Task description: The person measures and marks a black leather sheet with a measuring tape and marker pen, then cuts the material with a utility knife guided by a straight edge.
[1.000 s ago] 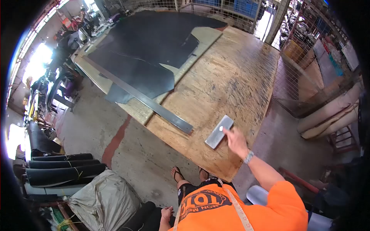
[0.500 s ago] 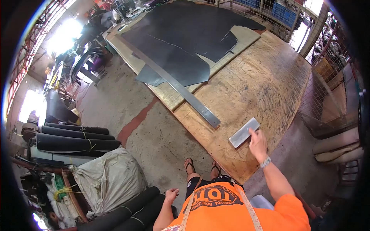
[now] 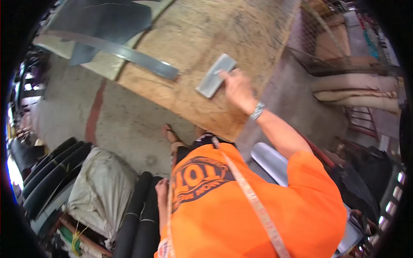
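Observation:
On the wooden table (image 3: 189, 51) lies a grey, flat rectangular block (image 3: 211, 82), set at a slant; it looks like a sharpening stone. My right hand (image 3: 239, 89), with a metal watch on its wrist, reaches over the block's right side. Its fingers are pinched together at the block's surface. Motion blur and the hand itself hide what they hold, if anything. Low beside my body hangs my left hand (image 3: 161, 189), partly behind the orange shirt, its fingers not clear.
A long metal straightedge (image 3: 150, 65) lies left of the block, over dark sheet material (image 3: 107, 23). Black rolls (image 3: 133, 215) and a pale sack (image 3: 101, 189) stand at lower left. Pale rolls (image 3: 357, 84) lie at the right. A tape measure (image 3: 247, 189) hangs over the shirt.
The view has tilted down and shifted right, so the table sits higher and further left. My right hand is still at the block. My left hand is now closer to my body.

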{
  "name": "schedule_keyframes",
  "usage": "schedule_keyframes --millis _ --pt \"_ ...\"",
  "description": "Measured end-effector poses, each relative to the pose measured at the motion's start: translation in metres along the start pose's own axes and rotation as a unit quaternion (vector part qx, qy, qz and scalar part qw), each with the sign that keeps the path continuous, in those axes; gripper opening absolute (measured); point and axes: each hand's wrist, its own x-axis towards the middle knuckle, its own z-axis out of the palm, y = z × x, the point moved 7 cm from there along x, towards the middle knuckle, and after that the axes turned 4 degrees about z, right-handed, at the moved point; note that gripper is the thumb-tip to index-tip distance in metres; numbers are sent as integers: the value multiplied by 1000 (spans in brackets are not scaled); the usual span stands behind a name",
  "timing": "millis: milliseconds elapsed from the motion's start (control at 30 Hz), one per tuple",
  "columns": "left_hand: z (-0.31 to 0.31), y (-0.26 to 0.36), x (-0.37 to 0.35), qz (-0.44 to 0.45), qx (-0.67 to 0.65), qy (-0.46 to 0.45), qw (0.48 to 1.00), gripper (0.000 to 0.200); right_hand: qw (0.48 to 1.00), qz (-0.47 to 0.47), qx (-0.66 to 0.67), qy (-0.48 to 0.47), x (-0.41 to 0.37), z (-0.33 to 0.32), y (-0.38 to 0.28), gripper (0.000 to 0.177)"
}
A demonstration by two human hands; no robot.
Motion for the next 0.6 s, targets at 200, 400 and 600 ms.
schedule_keyframes --millis 200,400,600 --pt "2 -10 19 -26 -43 -19 999 26 996 63 -56 17 16 -3 15 46" --pt "1 13 26 -43 4 0 999 29 997 30 -69 -28 13 -6 13 49" --pt "4 25 33 -36 16 -30 999 30 986 -62 -152 -8 11 -5 0 46"
